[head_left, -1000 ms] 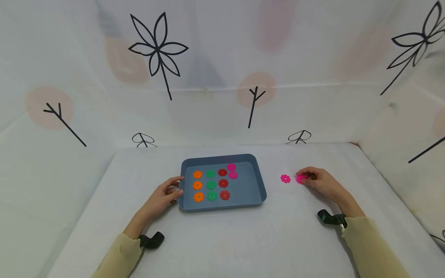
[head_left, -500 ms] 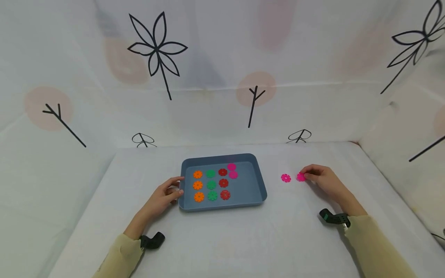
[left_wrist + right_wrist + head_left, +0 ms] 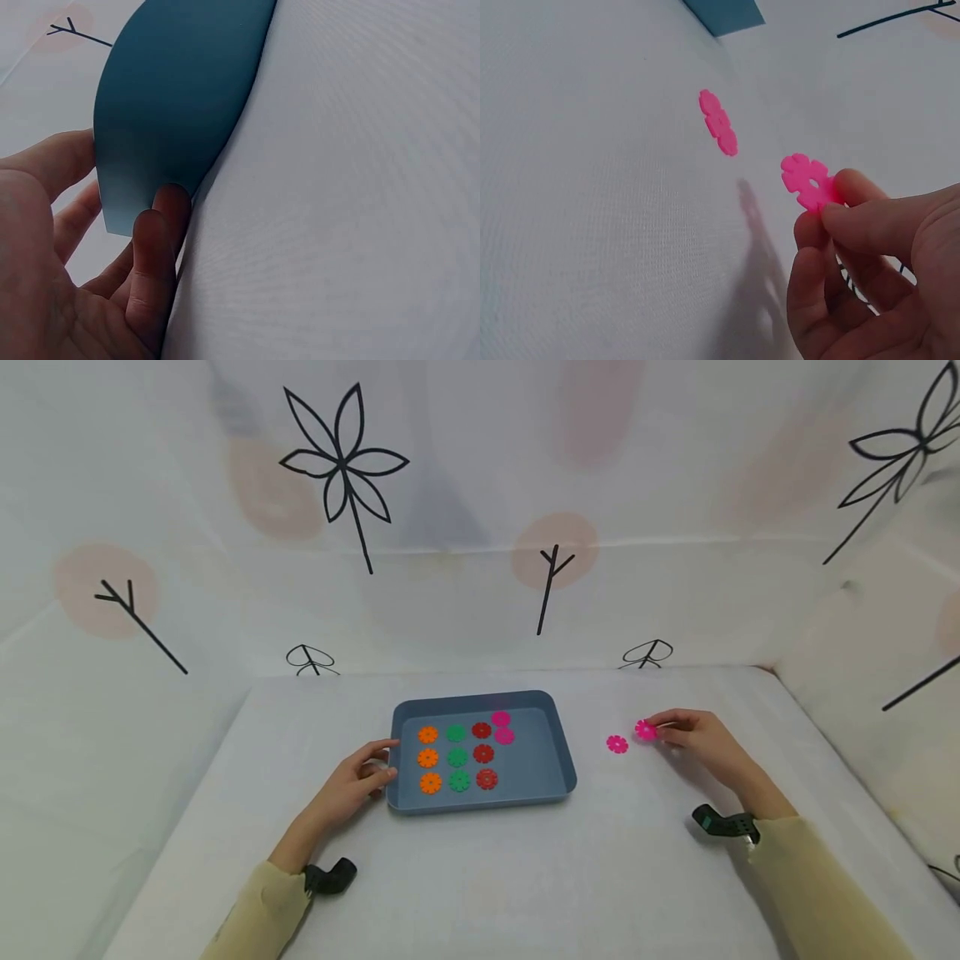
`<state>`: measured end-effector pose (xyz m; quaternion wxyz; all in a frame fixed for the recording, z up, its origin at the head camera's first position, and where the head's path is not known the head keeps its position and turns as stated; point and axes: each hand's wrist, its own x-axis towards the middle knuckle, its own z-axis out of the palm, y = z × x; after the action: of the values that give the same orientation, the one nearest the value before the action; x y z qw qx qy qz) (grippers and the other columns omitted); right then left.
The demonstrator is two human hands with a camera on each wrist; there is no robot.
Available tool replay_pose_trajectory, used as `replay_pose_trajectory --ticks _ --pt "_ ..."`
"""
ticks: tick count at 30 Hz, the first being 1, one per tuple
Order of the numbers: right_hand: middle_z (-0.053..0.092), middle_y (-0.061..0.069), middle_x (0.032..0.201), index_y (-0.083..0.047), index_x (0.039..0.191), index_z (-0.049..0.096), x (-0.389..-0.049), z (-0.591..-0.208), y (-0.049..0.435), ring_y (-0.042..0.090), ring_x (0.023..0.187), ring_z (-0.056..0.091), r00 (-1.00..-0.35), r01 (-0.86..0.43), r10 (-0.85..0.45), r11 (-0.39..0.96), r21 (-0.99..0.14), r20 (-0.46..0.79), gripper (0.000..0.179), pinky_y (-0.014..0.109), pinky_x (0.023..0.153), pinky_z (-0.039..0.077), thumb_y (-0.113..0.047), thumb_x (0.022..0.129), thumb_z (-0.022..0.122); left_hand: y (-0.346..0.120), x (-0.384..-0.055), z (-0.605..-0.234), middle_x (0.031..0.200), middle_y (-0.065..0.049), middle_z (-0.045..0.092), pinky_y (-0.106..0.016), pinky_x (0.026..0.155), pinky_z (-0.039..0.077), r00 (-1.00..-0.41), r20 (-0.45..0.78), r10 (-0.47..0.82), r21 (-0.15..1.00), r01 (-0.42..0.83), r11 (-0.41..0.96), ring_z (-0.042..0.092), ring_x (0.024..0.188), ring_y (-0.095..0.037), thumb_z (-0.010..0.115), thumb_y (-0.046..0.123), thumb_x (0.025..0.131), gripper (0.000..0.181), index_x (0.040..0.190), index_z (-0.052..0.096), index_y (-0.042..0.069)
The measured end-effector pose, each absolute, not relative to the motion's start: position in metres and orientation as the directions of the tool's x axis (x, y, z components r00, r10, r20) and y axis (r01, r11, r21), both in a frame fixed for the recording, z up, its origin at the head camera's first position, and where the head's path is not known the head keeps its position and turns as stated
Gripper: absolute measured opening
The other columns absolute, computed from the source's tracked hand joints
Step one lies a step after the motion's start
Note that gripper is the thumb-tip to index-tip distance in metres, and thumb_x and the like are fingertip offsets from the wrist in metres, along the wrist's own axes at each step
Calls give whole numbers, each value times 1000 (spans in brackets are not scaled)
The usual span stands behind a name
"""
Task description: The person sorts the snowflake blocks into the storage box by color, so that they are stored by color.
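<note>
My right hand (image 3: 701, 739) pinches a pink flower-shaped plastic disc (image 3: 802, 180) by its edge between thumb and fingertips, tilted and raised off the table, with its shadow below. Another pink disc (image 3: 617, 744) lies flat just left of it. My left hand (image 3: 356, 783) holds the left end of a blue-grey tray (image 3: 536, 772), fingers bent at its wall and rim. Inside are columns of matching discs: orange ones (image 3: 428, 758), green ones (image 3: 457, 757) and red ones (image 3: 483, 753). Two pink discs (image 3: 504, 737) lie near the back, right of the red column.
A white cloth (image 3: 510, 877) covers the table. Behind and beside it hang white curtains (image 3: 450, 602) printed with black plant drawings and faint pink spots. Black wrist devices (image 3: 723, 822) sit on both wrists, below pale yellow sleeves (image 3: 817, 885).
My right hand has lifted the pink disc off the table, turning its face into view and rising slightly. The left hand and the tray have stayed put.
</note>
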<state>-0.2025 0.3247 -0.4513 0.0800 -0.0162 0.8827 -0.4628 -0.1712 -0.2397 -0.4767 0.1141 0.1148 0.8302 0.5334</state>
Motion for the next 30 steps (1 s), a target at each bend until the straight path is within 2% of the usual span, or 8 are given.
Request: replay_pose_trajectory --ticks 6,12,20,27,30 --pt "58 21 129 1 129 62 -202 -448 320 23 105 58 -982 31 -137 559 -828 -129 32 22 81 52 -16 101 59 -239 -171 -477 129 -17 50 -30 74 52 -947 -73 312 908 66 413 59 88 -25 65 28 98 52 146 49 16" --pt "60 21 126 0 126 63 -203 -441 307 29 107 57 -978 -27 -186 567 -823 -96 28 23 81 53 -11 99 61 -239 -171 -474 128 -16 51 -31 74 52 -948 -83 307 908 55 416 58 88 -26 65 28 98 52 146 49 16" --pt "62 18 121 -3 125 64 -207 -434 285 33 105 58 -972 -71 -224 577 -813 -73 28 32 81 55 -8 98 62 -239 -171 -474 129 -17 50 -32 75 52 -947 -87 309 908 52 416 59 89 -25 66 28 98 52 146 48 15" --pt "63 14 121 -6 124 65 -209 -426 266 33 110 57 -962 -112 -267 598 -794 -66 28 43 87 53 -10 96 63 -239 -170 -474 130 -17 50 -31 75 52 -949 -86 302 907 51 418 58 90 -25 66 28 98 52 146 49 17" --pt "63 13 120 -7 123 66 -211 -423 259 33 111 58 -959 -124 -278 597 -792 -59 27 43 88 52 -8 96 63 -238 -170 -473 129 -16 51 -31 75 52 -949 -85 302 907 52 418 58 89 -25 65 28 98 52 146 49 17"
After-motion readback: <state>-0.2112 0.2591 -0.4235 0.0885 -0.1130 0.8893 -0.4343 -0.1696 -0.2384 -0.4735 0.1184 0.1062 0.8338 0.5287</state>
